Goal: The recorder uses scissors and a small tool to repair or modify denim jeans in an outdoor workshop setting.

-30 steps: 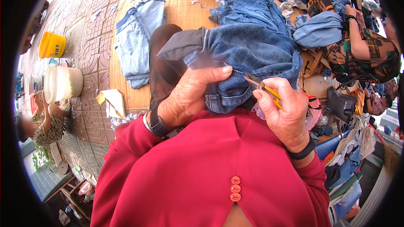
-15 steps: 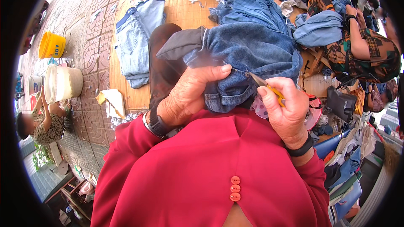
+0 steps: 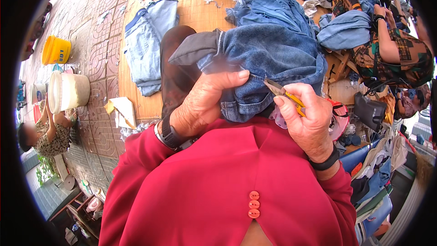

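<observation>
Right now, reading the head view only:

Step in hand: as I judge it, trimming loose threads off a seam of the jeans point(image 3: 268, 54) with the snips point(image 3: 283, 92).

Left hand point(image 3: 205, 102): closed on a fold of denim, thumb stretched along the top of the fold and fingers curled under it, pinning the cloth on the lap.

Right hand point(image 3: 307, 120): closed around the yellow-handled snips, metal tip pointing left, at or just beside the denim close to the left thumb. I cannot tell whether the blades are parted.

Jeans: bunched on the lap, over the knee point(image 3: 177, 64), in front of the red top point(image 3: 227, 187); a grey lining flap sticks out on the left side.

How I would do it well: keep the fold taut with the left hand so the thread stands clear of the weave; bring only the tip of the snips to the thread, flat to the seam; keep the left thumb out of the blade line.

Risk: the tip sits very near the thumb and the cloth, so a deep bite could nick either.

Around: the lap is over a wooden floor mat point(image 3: 195, 0); a paler pair of jeans point(image 3: 148, 36) lies on it, well apart. Another person point(image 3: 387, 41) sits to the right with more denim. Yellow bucket point(image 3: 55, 50) and white bucket point(image 3: 68, 92) stand on the paving at left.
</observation>
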{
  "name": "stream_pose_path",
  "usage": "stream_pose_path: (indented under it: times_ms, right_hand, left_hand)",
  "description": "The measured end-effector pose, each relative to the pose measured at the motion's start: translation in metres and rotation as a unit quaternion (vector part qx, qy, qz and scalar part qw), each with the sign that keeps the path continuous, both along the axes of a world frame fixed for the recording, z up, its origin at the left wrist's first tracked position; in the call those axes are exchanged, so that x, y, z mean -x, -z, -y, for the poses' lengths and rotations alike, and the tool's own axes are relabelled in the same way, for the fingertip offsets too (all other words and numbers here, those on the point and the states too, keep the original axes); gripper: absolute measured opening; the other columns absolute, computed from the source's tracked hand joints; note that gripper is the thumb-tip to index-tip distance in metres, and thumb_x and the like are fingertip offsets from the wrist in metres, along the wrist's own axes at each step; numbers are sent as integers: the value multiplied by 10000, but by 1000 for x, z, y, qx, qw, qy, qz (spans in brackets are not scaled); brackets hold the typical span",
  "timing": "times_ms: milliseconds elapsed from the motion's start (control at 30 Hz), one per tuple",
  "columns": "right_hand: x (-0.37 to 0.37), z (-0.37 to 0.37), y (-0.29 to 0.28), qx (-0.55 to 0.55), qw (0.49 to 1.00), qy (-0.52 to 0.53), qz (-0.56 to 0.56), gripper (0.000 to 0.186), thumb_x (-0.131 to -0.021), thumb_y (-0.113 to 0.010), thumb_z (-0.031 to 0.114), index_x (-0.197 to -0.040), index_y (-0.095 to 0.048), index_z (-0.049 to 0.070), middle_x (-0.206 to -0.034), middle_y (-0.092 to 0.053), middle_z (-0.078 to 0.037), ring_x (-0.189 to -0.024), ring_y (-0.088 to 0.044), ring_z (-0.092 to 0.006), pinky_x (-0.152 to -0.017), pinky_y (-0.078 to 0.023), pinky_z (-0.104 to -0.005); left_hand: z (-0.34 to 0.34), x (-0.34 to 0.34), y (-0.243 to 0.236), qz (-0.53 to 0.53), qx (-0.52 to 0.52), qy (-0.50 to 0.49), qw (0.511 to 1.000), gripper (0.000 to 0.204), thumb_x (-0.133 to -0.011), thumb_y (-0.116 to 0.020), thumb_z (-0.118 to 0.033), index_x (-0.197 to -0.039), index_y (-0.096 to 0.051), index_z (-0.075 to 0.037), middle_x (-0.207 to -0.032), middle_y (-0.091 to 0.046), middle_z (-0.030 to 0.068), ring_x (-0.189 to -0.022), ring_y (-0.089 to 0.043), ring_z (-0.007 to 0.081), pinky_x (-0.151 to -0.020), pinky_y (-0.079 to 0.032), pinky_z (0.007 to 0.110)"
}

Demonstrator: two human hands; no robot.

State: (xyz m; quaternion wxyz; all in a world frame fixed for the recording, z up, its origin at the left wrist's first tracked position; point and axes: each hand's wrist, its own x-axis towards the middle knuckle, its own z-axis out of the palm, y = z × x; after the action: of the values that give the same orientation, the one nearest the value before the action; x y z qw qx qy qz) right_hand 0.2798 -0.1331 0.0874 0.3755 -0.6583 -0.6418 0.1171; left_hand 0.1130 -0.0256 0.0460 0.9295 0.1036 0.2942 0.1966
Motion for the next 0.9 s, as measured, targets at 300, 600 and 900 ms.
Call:
stream_pose_path:
  times_ms: [300,600,900]
  right_hand:
    - [-1,0,-2,-19,998,-20,59,214,-729,-720,100,-868,-573,29,-728,-618,-95,-599,-619,-250,-531,-475,-312]
    - [0,0,-1,-10,1000,-10,6,204,-745,-714,113,-862,-570,27,-694,-620,-104,-591,-623,-253,-520,-472,-308]
    - [1,-1,-3,22,999,-1,-32,159,-765,-693,95,-826,-556,45,-646,-599,-91,-552,-606,-239,-490,-449,-303]
  left_hand:
    - [1,-1,0,0,-6,-5,1000,317,-817,-607,-69,-1108,-535,38,-1043,-627,148,-924,-631,236,-874,-504,369]
    - [1,0,-1,-2,1,-2,1000,321,-816,-609,-69,-1110,-533,35,-1043,-627,145,-924,-631,232,-873,-505,364]
    - [2,-1,-2,-1,-14,-11,1000,287,-816,-608,-65,-1081,-549,30,-1012,-636,138,-895,-638,223,-848,-517,357]
